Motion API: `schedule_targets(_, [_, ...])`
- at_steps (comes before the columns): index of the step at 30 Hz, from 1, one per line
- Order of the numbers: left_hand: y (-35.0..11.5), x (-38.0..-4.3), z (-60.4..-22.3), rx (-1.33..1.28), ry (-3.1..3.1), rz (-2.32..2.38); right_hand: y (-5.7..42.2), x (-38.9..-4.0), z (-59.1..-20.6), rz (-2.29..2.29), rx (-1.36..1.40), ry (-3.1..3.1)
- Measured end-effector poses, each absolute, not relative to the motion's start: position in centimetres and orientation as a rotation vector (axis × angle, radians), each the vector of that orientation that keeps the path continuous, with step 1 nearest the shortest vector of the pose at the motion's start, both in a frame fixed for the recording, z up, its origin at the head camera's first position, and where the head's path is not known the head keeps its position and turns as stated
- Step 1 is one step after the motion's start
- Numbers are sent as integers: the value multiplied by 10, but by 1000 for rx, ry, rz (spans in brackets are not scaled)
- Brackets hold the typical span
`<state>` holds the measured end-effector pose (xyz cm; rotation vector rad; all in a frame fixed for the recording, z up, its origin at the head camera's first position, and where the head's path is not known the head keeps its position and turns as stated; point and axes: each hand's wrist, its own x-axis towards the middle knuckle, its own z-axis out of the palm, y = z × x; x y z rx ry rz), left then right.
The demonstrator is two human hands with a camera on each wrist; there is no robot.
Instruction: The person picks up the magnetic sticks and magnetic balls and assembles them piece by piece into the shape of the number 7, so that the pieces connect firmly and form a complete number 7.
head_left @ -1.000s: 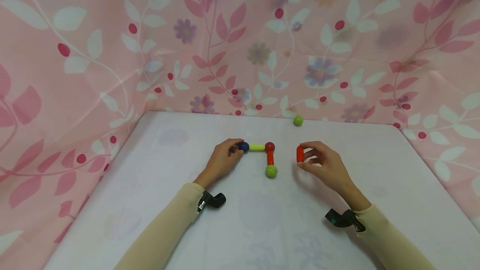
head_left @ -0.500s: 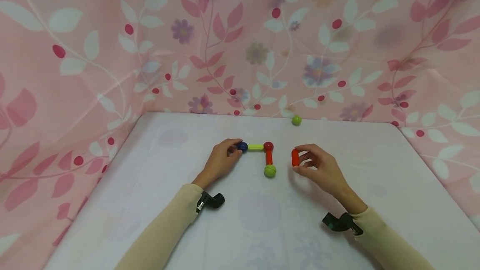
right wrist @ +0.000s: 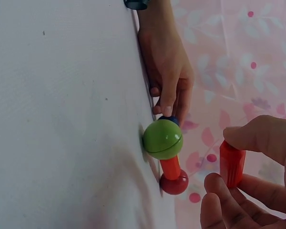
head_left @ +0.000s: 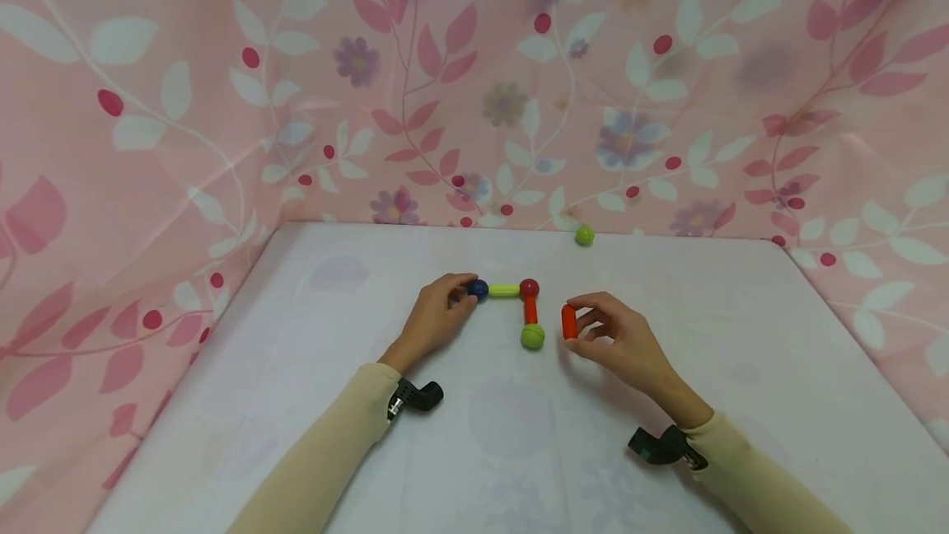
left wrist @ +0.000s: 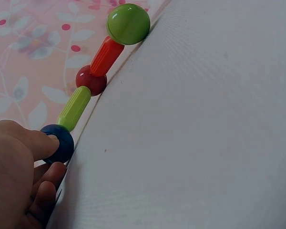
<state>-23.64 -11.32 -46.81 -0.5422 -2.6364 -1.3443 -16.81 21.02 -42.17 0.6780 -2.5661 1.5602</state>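
Observation:
On the white table lies an L-shaped chain of toy balls and rods. My left hand [head_left: 439, 316] pinches the dark blue ball [left wrist: 62, 143] at its left end. A yellow-green rod [head_left: 504, 290] joins that ball to a red ball [head_left: 529, 288] at the corner. From there an orange-red rod [left wrist: 106, 56] runs toward me to a green ball [head_left: 532, 336]. My right hand [head_left: 619, 344] holds a loose red rod [right wrist: 232, 164] by its two ends, between thumb and fingers, just right of the green ball.
A second, loose green ball [head_left: 584, 236] sits near the table's [head_left: 704, 287] back edge. Behind it hangs a pink flowered cloth [head_left: 445, 89], which also runs along the sides.
My right hand has brought the red rod left and a little nearer to me, closer to the green ball. The left hand keeps its hold on the blue ball.

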Motion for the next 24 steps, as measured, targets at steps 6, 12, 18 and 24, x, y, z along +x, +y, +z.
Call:
schedule_targets(6, [-113, -237, -468, -531, -2643, -1339, 203, -164, -424, 1592, 715, -2546])
schedule_targets(12, [-113, -238, -470, -555, -2616, -1332, 199, -160, -426, 1581, 778, -2531])
schedule_targets(18, [-112, -236, -468, -577, -2590, -1324, 196, -157, -426, 1585, 786, -2513])
schedule_targets(24, [-113, -236, -469, -564, -2596, -1326, 192, -150, -427, 1685, 719, -2525])
